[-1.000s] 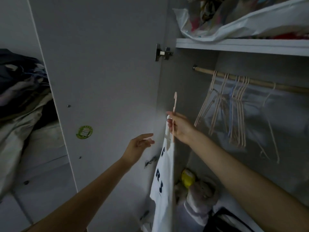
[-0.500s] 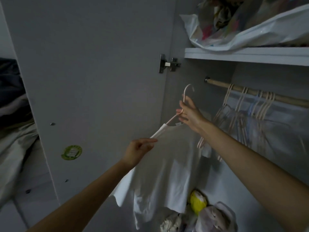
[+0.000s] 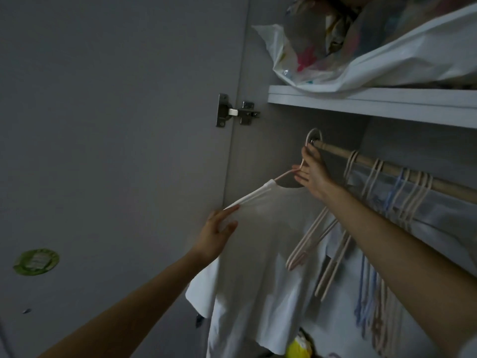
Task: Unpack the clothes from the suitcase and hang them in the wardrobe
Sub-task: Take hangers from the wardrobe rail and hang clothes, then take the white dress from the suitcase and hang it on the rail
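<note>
White shirt (image 3: 260,241) on a pink hanger (image 3: 284,174), now raised from mid-door height to the left end of the rod (image 3: 387,167); the hook has turned from edge-on and reaches the rod's end fitting. Right hand (image 3: 313,174) pinches the hanger neck, fingers curled round it. Left hand (image 3: 219,232), free a second ago, now touches the shirt's shoulder with straight fingers, steadying it. Judgement: hook nearly seated; release comes next. Spare hangers (image 3: 402,197) crowd the rod just beside.
</note>
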